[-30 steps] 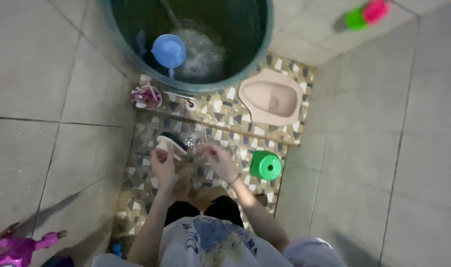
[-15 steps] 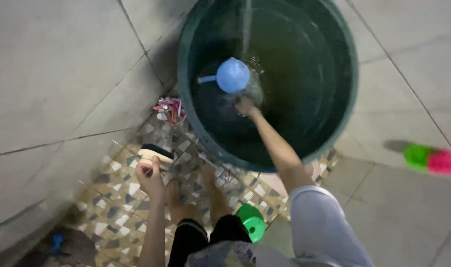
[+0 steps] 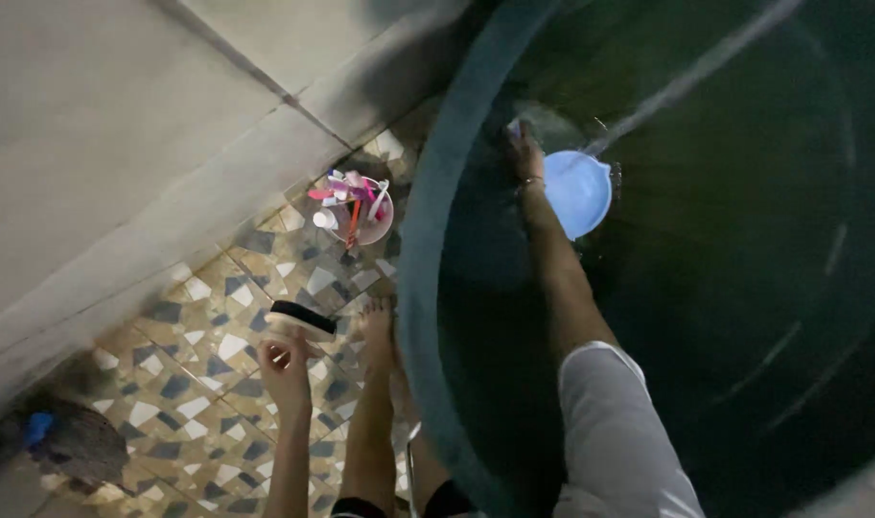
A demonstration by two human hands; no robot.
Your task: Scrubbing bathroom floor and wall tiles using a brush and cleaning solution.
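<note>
Since half a second ago: my view has swung in over the barrel (image 3: 428,288); the right hand (image 3: 525,153) has slid from below the blue dipper (image 3: 576,192) to its left edge, near the barrel's left wall.
Right grip: I see the hand at the waterline, touching or just beside the dipper's rim; fingers are blurred and partly under water, so I cannot tell whether they have closed on it.
Left grip: I see the left hand (image 3: 286,360) curled shut around a scrub brush (image 3: 303,319), dark bristles up, pale body below, held over the floor (image 3: 198,355).
Dipper: floating in the barrel's upper left part, under a thin stream of water (image 3: 691,72).
Nearby: a small cup of toothbrushes (image 3: 356,209) stands on the patterned floor just outside the barrel rim; my bare feet (image 3: 378,336) rest against the barrel's base.
Doing it well: I'd judge a firm hold on the dipper's handle, not its slick rim, is best, keeping the brush level and clear of the barrel.
</note>
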